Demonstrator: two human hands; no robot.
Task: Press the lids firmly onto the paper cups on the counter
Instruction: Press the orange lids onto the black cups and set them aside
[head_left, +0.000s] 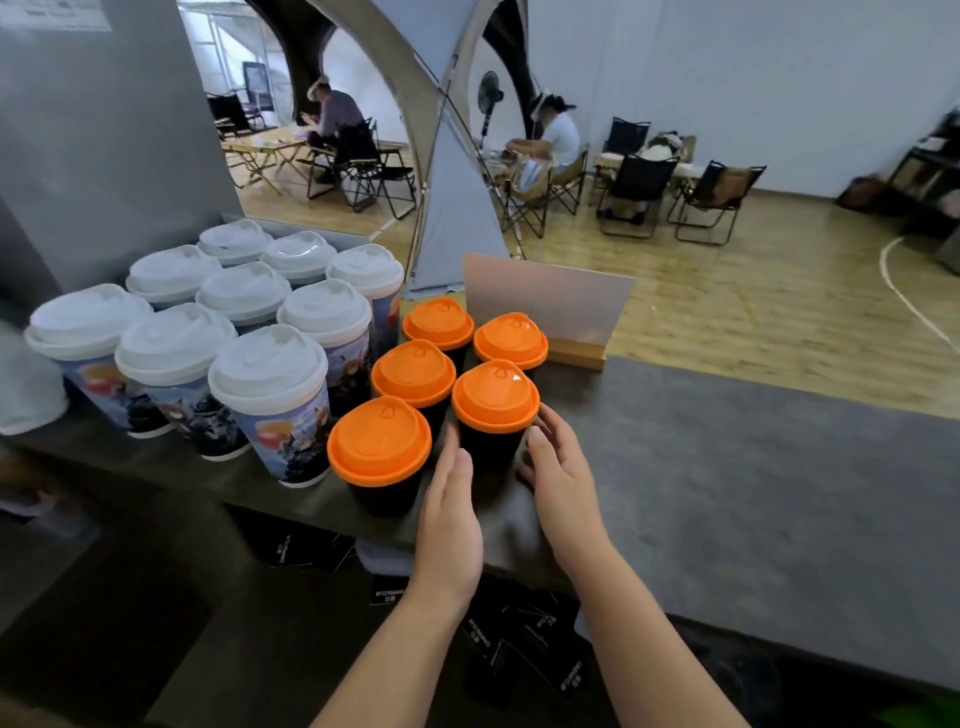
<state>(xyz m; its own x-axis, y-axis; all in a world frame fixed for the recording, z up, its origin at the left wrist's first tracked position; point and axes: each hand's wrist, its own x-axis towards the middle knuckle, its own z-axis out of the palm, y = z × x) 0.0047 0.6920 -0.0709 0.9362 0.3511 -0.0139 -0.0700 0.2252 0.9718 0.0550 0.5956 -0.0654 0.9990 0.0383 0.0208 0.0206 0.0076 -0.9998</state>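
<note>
Head view: both hands sit either side of one black cup (485, 444) on the grey counter (753, 493). The left hand (449, 512) lies along the cup's left side, fingers straight and together, their tips against its wall. The right hand (558, 475) curls its fingers round the cup's right side, thumb up near the rim. An orange lid (494, 395) already sits on this cup.

Four more black cups with orange lids stand close by: one just left of the held cup (379, 449), one behind that (414, 372), and two further back (439, 323) (510, 339). All five stand upright, nearly touching.

To the left stands a block of taller printed cups (275, 395) with white lids (267, 361), nine in all, packed in rows.

Behind the orange group, a card stands in a wooden base (550, 306). Under the counter's near edge lie dark packets (524, 639) with white print, too small to read.

Beyond the counter, two people sit at folding chairs (636, 195) on a wooden floor (727, 291).
</note>
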